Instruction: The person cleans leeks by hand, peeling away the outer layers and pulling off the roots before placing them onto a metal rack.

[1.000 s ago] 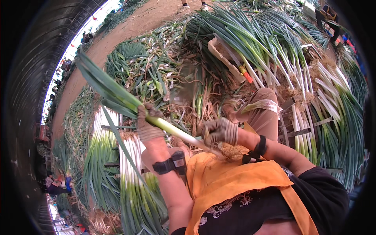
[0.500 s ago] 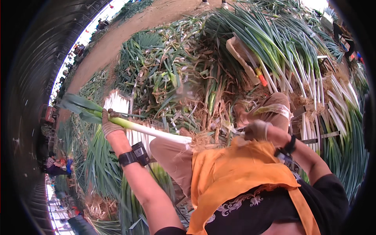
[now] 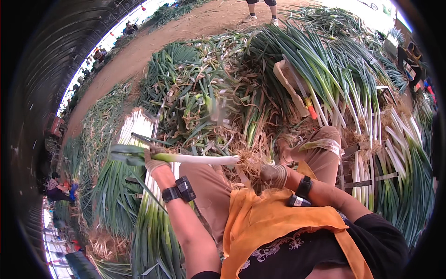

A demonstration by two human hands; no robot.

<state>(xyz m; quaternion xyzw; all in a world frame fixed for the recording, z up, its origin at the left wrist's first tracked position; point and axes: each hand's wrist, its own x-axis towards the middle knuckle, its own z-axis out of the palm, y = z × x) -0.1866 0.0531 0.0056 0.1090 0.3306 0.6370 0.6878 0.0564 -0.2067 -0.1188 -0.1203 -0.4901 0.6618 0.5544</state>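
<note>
Clasping the leek [image 3: 204, 159] by its green part is the left hand [image 3: 154, 161]; the right hand [image 3: 275, 176] has come left beside the roots [image 3: 251, 161], its hold unclear.

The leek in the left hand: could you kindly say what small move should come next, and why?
Perhaps hold the leek steady with the left hand while the right hand tidies its roots: they look shaggy and lie close to that hand.

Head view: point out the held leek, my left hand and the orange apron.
Held leek [image 3: 197, 159], head view: on its pale stalk.
Left hand [image 3: 153, 162], head view: on its glove.
Orange apron [image 3: 283, 216], head view: on its cloth front.
</note>
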